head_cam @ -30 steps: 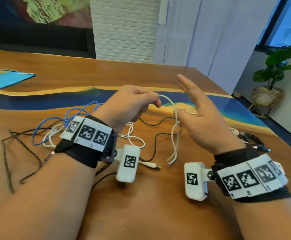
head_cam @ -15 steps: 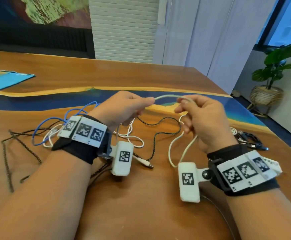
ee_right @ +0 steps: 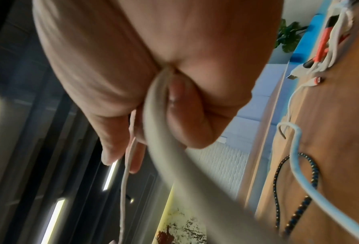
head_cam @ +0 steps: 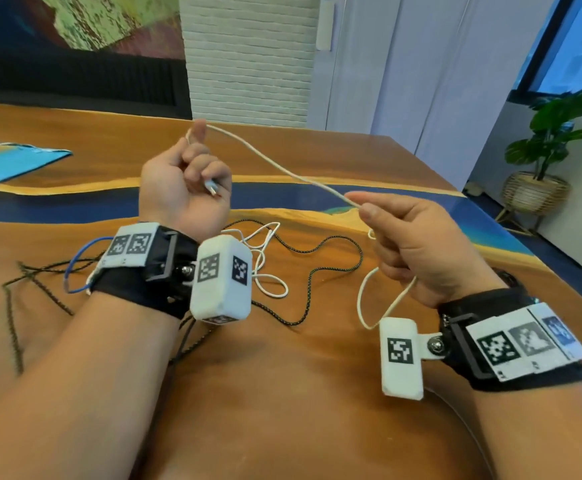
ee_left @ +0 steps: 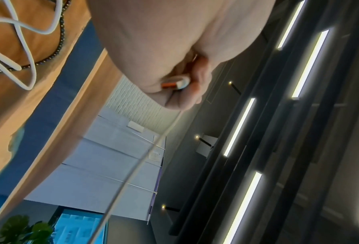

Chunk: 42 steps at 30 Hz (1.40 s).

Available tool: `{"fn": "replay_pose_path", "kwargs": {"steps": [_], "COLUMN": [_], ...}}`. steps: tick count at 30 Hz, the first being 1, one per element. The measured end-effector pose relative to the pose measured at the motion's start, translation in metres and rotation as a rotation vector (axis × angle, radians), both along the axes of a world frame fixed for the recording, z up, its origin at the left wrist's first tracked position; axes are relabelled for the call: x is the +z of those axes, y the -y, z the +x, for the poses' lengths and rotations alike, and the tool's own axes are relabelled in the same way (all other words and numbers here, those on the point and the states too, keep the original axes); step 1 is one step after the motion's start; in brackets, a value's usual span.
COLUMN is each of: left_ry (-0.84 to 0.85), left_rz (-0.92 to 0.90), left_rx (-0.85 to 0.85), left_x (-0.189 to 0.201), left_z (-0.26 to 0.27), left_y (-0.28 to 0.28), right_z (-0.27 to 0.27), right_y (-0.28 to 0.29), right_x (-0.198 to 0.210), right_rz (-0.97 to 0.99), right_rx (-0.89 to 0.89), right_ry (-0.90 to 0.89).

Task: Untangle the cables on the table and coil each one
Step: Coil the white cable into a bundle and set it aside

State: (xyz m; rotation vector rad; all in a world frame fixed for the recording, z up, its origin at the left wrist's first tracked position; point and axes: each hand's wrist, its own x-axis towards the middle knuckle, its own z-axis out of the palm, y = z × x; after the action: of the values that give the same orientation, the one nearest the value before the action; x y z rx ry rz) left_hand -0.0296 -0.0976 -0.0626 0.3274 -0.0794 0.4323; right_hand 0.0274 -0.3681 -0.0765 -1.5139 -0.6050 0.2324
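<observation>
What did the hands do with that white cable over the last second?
The left hand rose and turned palm-up, now gripping the white cable with its plug end among the fingers. The right hand, open a second ago, closed on the cable and drew it out into a line between them. The black braided cable and blue cable stayed on the table.

The left hand [head_cam: 182,188] covers all of the white cable's plug [ee_left: 175,85] but its tip. The left wrist camera [head_cam: 221,279] hides part of the cable tangle on the table [head_cam: 282,393]. The right-wrist view is blurred.
</observation>
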Motion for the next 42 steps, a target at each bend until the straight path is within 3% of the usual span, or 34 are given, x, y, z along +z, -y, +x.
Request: {"fn": "replay_pose_path", "kwargs": {"steps": [3, 5, 7, 10, 12, 14, 18, 24, 30, 33, 35, 38, 42], "left_ry": [-0.005, -0.082, -0.231, -0.353, -0.346, -0.347, -0.327, -0.208, -0.049, 0.008, 0.013, -0.082, -0.186], "left_rz": [-0.016, 0.147, 0.432, 0.903, 1.136, 1.301, 1.506, 1.313, 0.684, 0.506, 0.517, 0.673, 1.004], "left_rx": [0.109, 0.167, 0.210, 0.196, 0.140, 0.043, -0.165, -0.381, -0.307, -0.279, -0.240, -0.143, 0.008], "left_x": [-0.001, -0.003, -0.008, -0.014, -0.015, -0.013, -0.013, -0.010, -0.005, -0.006, -0.010, -0.012, -0.019], "left_z": [0.002, 0.006, 0.010, 0.012, 0.010, 0.005, -0.004, -0.009, -0.004, -0.002, 0.001, 0.004, 0.008], "left_y": [0.004, 0.011, 0.020, 0.035, 0.043, 0.050, 0.060, 0.061, 0.073, 0.075, 0.076, 0.078, 0.080], "right_z": [-0.013, -0.020, -0.028, -0.034, -0.026, -0.017, -0.006, -0.005, -0.006, -0.012, -0.017, -0.021, -0.024], "right_y": [-0.006, -0.013, -0.019, -0.024, -0.023, -0.020, -0.017, -0.019, -0.023, -0.029, -0.032, -0.030, -0.026], "right_x": [0.003, 0.002, 0.000, -0.001, -0.001, 0.000, -0.004, -0.006, -0.011, -0.017, -0.019, -0.015, -0.009], "right_rz": [-0.315, -0.494, -0.541, -0.334, -0.107, 0.027, 0.043, 0.094, 0.034, -0.110, -0.256, -0.455, -0.390], "right_rx": [0.015, 0.086, 0.185, 0.296, 0.194, 0.059, -0.084, -0.165, 0.030, 0.117, 0.177, 0.245, 0.254], "right_ry": [0.225, 0.352, 0.363, 0.224, 0.109, 0.044, 0.047, 0.007, -0.150, -0.097, -0.005, 0.115, 0.171]}}
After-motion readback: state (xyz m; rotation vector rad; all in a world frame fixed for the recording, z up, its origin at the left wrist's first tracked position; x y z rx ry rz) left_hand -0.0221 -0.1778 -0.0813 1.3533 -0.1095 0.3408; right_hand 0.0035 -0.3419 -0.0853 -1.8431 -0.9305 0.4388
